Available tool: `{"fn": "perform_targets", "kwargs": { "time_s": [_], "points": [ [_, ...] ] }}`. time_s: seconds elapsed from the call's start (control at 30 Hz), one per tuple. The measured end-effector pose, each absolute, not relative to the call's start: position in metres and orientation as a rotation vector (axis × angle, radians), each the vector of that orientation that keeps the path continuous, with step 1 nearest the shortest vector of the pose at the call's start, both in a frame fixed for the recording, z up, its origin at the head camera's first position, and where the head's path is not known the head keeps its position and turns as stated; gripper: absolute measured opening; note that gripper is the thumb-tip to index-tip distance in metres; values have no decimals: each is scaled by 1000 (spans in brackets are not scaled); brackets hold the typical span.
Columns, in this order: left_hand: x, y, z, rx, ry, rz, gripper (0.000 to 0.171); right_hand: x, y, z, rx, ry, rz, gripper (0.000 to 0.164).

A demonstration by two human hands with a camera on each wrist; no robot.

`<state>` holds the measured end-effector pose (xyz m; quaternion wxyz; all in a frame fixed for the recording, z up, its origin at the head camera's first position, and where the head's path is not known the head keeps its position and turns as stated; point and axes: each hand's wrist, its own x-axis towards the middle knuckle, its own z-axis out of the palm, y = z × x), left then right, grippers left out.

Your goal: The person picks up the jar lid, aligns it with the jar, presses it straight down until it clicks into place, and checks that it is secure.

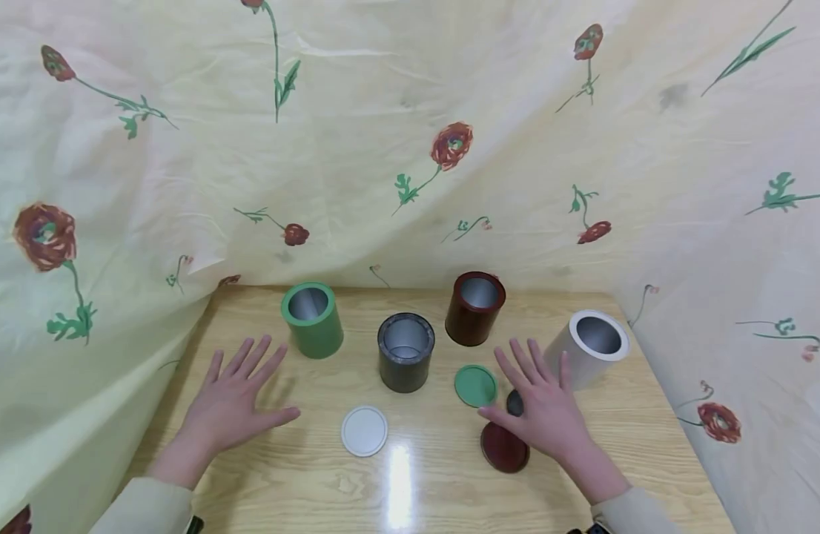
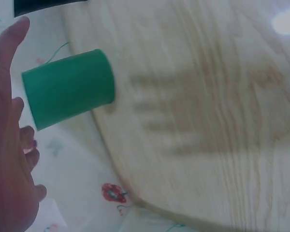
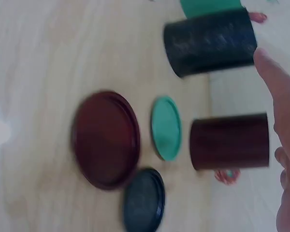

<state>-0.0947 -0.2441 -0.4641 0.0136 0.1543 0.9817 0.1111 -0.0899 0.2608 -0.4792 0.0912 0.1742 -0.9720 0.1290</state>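
My left hand (image 1: 228,406) hovers over the table's left side with fingers spread, holding nothing; the green canister (image 1: 316,330) stands just beyond its fingertips. My right hand (image 1: 543,408) is also spread in the air, above the dark red lid (image 1: 506,449) and the black lid (image 1: 514,403), which it partly hides in the head view. A green lid (image 1: 475,386) lies left of its fingers. Behind it stands the white canister (image 1: 573,360), partly covered by a finger. The open black canister (image 1: 405,363) stands mid-table, with the dark red canister (image 1: 470,319) farther back. A white lid (image 1: 365,431) lies between my hands.
The light wooden table (image 1: 303,489) is bordered at the back and sides by a flower-printed cloth (image 1: 356,185). A bright light reflection (image 1: 399,486) shows on the wood near the front.
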Motion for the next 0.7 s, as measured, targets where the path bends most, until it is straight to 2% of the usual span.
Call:
{"fn": "perform_targets", "kwargs": {
  "time_s": [0.43, 0.7],
  "points": [
    [-96, -235, -507, 793, 2995, 285, 109, -72, 214, -518, 720, -2952, 424, 101],
    [-96, -220, -531, 879, 3008, 228, 109, -69, 186, -544, 845, -2982, 477, 98]
  ]
}}
